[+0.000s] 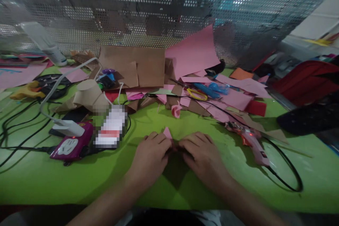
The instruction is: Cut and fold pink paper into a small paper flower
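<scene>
A small pointed piece of pink paper (167, 133) stands up between my hands near the front middle of the table. My left hand (152, 157) is closed, its thumb and fingers pinching this paper. From the other side my right hand (202, 157) meets it with curled fingers, closed at the paper's lower edge. The fingertips cover most of the piece, so its full shape is hidden. Just beyond my hands lies a curled pink paper scrap (176, 110).
A pink glue gun (251, 143) with a looping black cable lies right. To the left are a purple power strip (72, 144), a white charger (68, 128) and a blurred phone (112, 125). Behind stand a brown cardboard piece (148, 65), paper scraps and yellow-handled scissors (197, 94).
</scene>
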A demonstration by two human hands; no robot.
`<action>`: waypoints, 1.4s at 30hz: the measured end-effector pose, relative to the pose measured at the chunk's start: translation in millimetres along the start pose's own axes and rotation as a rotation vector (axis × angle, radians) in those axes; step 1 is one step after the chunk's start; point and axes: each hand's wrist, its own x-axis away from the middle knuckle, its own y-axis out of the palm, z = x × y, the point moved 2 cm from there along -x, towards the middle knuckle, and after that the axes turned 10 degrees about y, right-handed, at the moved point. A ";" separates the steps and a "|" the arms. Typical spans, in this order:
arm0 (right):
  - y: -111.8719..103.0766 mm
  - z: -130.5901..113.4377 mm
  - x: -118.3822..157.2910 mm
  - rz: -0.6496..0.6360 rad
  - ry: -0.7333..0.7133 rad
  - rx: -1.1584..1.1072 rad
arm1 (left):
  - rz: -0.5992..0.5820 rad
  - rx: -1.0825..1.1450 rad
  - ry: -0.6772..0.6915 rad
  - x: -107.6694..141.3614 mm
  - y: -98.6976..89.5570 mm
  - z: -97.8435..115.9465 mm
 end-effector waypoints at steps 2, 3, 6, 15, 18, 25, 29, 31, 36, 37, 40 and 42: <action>0.3 -0.8 -1.1 -0.026 0.001 0.028 | -0.006 0.006 0.009 0.1 0.4 0.4; 0.2 -1.4 -1.7 -0.038 0.005 0.044 | -0.010 0.005 0.013 0.0 0.5 0.4; 0.0 -3.2 -3.3 -0.073 0.026 0.095 | -0.034 -0.013 0.025 -0.9 0.5 -0.1; 0.0 -1.9 -4.8 -0.127 0.050 0.104 | -0.086 -0.167 0.043 -3.2 1.2 1.4; -0.8 -2.1 -3.2 -0.125 0.061 0.053 | -0.100 -0.226 0.055 -1.6 3.2 2.5; -1.1 -2.6 -2.6 -0.130 0.053 0.041 | -0.070 -0.194 0.071 1.5 2.6 3.2; -1.7 -0.7 -4.2 -0.154 0.060 0.001 | -0.034 -0.199 0.102 4.7 2.3 3.2; -2.2 -0.4 -4.5 -0.163 0.065 -0.023 | -0.010 -0.236 0.133 7.2 3.6 3.1; -3.0 -2.4 -3.5 -0.169 0.055 -0.030 | 0.017 -0.310 0.244 11.4 6.3 3.2; -3.0 -3.1 -2.9 -0.162 0.044 -0.024 | 0.007 -0.310 0.252 11.4 6.3 3.3; -2.3 -3.9 -0.2 -0.133 0.015 -0.019 | -0.024 -0.298 0.247 10.5 5.8 3.7; -1.7 -3.2 1.9 -0.108 0.002 -0.023 | -0.038 -0.280 0.236 9.8 5.9 4.0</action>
